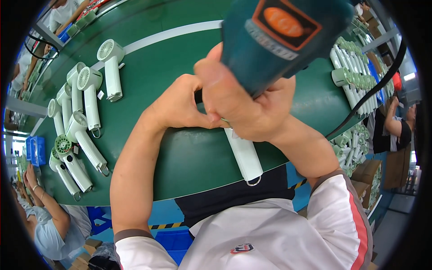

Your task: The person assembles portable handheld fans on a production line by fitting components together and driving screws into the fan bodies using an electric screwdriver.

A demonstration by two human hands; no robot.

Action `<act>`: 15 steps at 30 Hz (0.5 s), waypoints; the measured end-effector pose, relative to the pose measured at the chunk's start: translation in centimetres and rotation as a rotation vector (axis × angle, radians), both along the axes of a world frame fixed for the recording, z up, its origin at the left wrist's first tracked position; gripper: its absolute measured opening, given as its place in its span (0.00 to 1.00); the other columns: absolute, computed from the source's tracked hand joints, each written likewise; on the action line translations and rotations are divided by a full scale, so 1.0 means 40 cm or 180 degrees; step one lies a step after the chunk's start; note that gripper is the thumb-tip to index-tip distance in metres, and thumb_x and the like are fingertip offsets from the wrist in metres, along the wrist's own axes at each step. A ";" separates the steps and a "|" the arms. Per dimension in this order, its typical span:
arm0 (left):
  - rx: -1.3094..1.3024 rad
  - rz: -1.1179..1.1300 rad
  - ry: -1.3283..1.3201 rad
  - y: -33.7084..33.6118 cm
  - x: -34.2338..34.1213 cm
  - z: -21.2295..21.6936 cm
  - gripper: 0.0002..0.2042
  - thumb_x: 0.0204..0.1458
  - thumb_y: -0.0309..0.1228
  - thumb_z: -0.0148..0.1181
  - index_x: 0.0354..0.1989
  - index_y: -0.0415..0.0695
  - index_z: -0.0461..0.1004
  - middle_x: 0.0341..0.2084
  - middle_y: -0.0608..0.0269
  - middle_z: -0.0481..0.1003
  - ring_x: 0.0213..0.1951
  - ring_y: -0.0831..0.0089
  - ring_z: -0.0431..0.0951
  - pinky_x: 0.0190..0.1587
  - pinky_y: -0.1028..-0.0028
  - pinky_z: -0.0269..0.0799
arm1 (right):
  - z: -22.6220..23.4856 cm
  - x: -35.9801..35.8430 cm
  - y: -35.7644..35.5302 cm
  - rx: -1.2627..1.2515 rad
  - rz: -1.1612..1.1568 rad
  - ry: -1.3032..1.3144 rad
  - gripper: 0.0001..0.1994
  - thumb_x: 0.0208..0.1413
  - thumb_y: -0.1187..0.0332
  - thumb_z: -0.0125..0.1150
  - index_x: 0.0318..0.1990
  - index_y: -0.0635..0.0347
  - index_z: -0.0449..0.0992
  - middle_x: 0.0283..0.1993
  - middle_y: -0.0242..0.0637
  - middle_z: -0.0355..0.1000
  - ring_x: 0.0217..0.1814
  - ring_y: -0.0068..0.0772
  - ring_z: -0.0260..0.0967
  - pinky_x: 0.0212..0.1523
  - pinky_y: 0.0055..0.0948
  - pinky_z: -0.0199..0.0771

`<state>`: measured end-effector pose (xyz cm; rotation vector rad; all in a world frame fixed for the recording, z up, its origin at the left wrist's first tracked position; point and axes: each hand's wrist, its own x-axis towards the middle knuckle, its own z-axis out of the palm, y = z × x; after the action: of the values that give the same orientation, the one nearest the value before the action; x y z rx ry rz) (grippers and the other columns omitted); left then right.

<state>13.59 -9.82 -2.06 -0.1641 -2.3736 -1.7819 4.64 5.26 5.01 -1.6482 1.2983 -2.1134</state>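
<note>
In the middle of the head view my right hand (254, 105) is wrapped round a thick teal electric screwdriver (252, 58), whose upper end rises close to the camera. Its tip is hidden behind my fingers. My left hand (180, 105) is closed beside it, its thumb and fingers curled round the upper part of a pale handheld fan. The fan's white handle (245, 155) points toward me, with a metal ring at its end over the bench edge. Both hands hide the fan's head.
Several pale green handheld fans (90, 81) lie on the green bench (180, 166) at the left. Rows of fans (355, 81) fill the right side, near a black cable (382, 83). A blue bin (36, 150) and co-workers are farther left; another person is at the right.
</note>
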 end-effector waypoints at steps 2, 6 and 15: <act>-0.0074 0.0031 -0.0055 0.006 0.001 0.012 0.16 0.35 0.27 0.81 0.32 0.42 0.80 0.27 0.65 0.82 0.36 0.72 0.81 0.44 0.69 0.76 | -0.002 0.001 -0.003 0.0024 -0.0079 0.0097 0.07 0.64 0.76 0.62 0.33 0.69 0.77 0.20 0.30 0.71 0.18 0.17 0.68 0.19 0.21 0.67; -0.0085 0.0058 0.0024 0.014 0.001 0.023 0.15 0.35 0.27 0.80 0.31 0.42 0.80 0.28 0.66 0.82 0.35 0.72 0.81 0.44 0.69 0.76 | 0.005 0.003 -0.004 0.0365 -0.0016 -0.0438 0.07 0.64 0.76 0.61 0.32 0.69 0.78 0.19 0.29 0.71 0.17 0.17 0.68 0.19 0.21 0.66; 0.0435 0.0628 0.0584 0.045 -0.012 0.038 0.27 0.34 0.28 0.82 0.47 0.36 0.81 0.41 0.62 0.82 0.49 0.72 0.81 0.58 0.68 0.74 | -0.001 -0.020 -0.017 -0.0222 0.0263 0.0111 0.07 0.65 0.73 0.59 0.37 0.68 0.78 0.20 0.31 0.72 0.20 0.18 0.70 0.19 0.23 0.68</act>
<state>13.11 -8.02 -0.56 -0.0693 -2.0582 -1.7473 3.82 4.60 4.97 -1.7423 1.1574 -2.1135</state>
